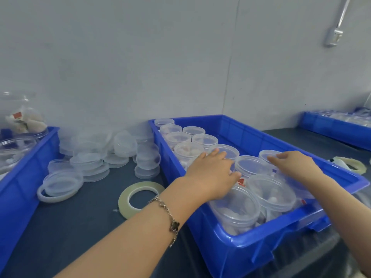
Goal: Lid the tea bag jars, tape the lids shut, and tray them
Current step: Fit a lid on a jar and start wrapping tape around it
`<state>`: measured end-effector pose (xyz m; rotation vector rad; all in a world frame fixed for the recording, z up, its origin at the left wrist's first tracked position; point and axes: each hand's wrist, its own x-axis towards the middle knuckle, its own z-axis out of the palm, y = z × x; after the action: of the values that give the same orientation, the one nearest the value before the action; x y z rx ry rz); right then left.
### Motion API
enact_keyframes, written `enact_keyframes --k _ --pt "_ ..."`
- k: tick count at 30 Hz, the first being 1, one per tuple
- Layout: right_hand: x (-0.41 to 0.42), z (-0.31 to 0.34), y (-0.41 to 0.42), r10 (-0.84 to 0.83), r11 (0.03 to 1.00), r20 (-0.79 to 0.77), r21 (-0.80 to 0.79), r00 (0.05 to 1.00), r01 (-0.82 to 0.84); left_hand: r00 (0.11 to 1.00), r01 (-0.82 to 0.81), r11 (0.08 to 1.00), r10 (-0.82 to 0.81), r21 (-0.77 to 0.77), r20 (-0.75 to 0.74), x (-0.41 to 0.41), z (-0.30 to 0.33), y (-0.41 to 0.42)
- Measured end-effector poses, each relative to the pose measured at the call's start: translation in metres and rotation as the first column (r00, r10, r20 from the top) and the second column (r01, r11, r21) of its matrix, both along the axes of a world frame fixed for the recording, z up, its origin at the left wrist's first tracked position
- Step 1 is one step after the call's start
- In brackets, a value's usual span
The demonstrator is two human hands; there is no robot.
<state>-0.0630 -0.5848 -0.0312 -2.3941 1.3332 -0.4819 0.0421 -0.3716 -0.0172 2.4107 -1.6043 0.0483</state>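
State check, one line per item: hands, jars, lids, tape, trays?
left hand: open, fingers resting on jars in the tray
right hand: fingers curled over a jar's rim, grip unclear
jars at back: upright, lidded
nearest jar: tilted, lid unclear
middle blue tray: partly filled with jars
loose lids: piled on the table, unused
tape roll: flat on the table, untouched
second tape roll: on the table right of the tray

We see from one wide-angle head camera, looking forward and down, close over the blue tray [226, 125] toward the grey wall [140, 57].
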Motion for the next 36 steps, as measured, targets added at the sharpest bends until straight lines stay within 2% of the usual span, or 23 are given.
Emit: enact_keyframes --k 2,4,5,7,10,13,17,22,26,31,33,36 --pt "0.005 0.009 0.010 -0.056 0.998 -0.104 0.003 0.993 0.056 1.000 -0.020 1.000 0.020 -0.008 -0.002 0.004 0.003 0.008" --pt "0.015 0.020 0.029 -0.049 0.988 -0.153 -0.151 0.987 0.026 0.999 -0.037 0.999 0.037 -0.030 -0.007 0.008 0.007 0.018" --pt "0.022 0.027 0.042 0.013 0.973 -0.136 -0.228 0.991 -0.044 0.999 -0.044 0.998 0.044 -0.047 -0.006 0.010 0.009 0.023" --pt "0.037 0.041 0.076 0.196 0.940 -0.040 -0.278 0.980 -0.199 0.998 -0.053 0.996 0.054 -0.073 0.016 0.013 0.012 0.034" --pt "0.057 0.054 0.136 0.424 0.866 0.005 -0.294 0.906 -0.404 0.993 -0.098 0.990 0.104 -0.104 0.049 0.020 0.018 0.059" --pt "0.078 0.055 0.186 0.580 0.774 0.000 -0.313 0.815 -0.551 0.981 -0.165 0.978 0.176 -0.128 0.081 0.032 0.024 0.095" --pt "0.110 0.048 0.247 0.710 0.643 -0.088 -0.324 0.698 -0.694 0.944 -0.295 0.951 0.304 -0.090 0.129 0.051 0.030 0.158" --pt "0.152 0.037 0.330 0.823 0.543 -0.036 -0.243 0.567 -0.804 0.883 -0.448 0.892 0.452 -0.061 0.123 0.074 0.028 0.248" --pt "0.179 0.030 0.387 0.877 0.442 -0.090 -0.233 0.472 -0.866 0.797 -0.591 0.806 0.589 -0.032 0.130 0.092 0.023 0.316" --pt "0.206 0.025 0.442 0.922 0.355 -0.103 -0.159 0.374 -0.921 0.692 -0.716 0.692 0.721 -0.088 0.041 0.115 0.020 0.385" --pt "0.218 0.025 0.458 0.927 0.337 -0.121 -0.143 0.354 -0.931 0.595 -0.801 0.587 0.801 -0.115 -0.060 0.129 0.016 0.404" --pt "0.240 0.027 0.476 0.931 0.346 -0.100 -0.062 0.351 -0.936 0.446 -0.895 0.413 0.846 -0.170 -0.294 0.153 0.012 0.426"
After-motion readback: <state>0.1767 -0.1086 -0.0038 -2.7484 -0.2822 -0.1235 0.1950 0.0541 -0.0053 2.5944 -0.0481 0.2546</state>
